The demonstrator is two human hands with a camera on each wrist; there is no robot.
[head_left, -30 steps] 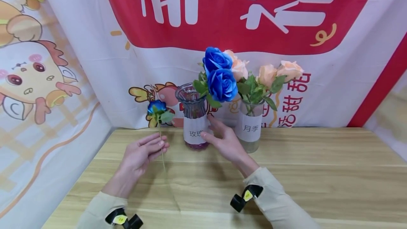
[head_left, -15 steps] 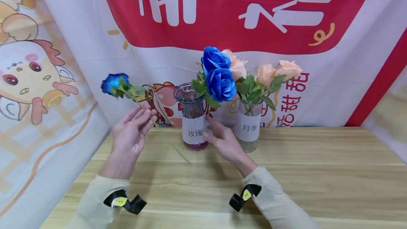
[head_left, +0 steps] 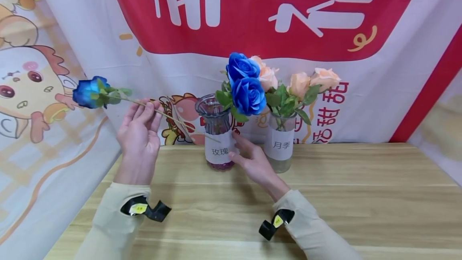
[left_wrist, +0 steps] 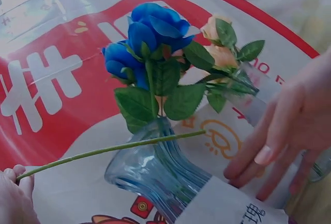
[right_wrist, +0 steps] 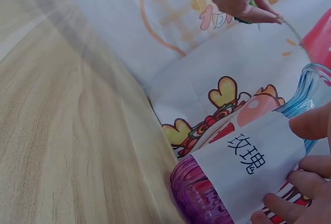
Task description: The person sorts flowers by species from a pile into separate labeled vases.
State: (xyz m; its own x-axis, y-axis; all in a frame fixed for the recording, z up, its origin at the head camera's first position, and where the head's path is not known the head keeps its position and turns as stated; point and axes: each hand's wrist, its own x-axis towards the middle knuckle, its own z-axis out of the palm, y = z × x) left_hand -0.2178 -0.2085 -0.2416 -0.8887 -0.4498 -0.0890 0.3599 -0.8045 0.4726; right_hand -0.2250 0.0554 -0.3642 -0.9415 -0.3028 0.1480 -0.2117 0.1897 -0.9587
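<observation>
My left hand [head_left: 138, 135] pinches the thin stem of a blue rose [head_left: 90, 92] between thumb and fingertips. The bloom points left and the stem slopes down to the right, its end in front of the labelled glass vase [head_left: 213, 109]. In the left wrist view the bare stem [left_wrist: 114, 149] crosses the vase's flared neck. My right hand [head_left: 254, 161] holds that vase from the right side, thumb and fingers at its white label [right_wrist: 251, 159]. Two blue roses [head_left: 248, 95] stand in it, leaning right. Its base looks purple.
A clear glass vase [head_left: 279, 163] with a white label stands just right, holding several peach roses [head_left: 325, 78]. Behind the wooden table [head_left: 343, 212] hangs a printed red and white cloth [head_left: 173, 71]. Another printed cloth [head_left: 54, 171] hangs at the left.
My left hand has risen and moved left, tilting the rose from upright to nearly level, stem end toward the vase. My right hand stays at the vase.
</observation>
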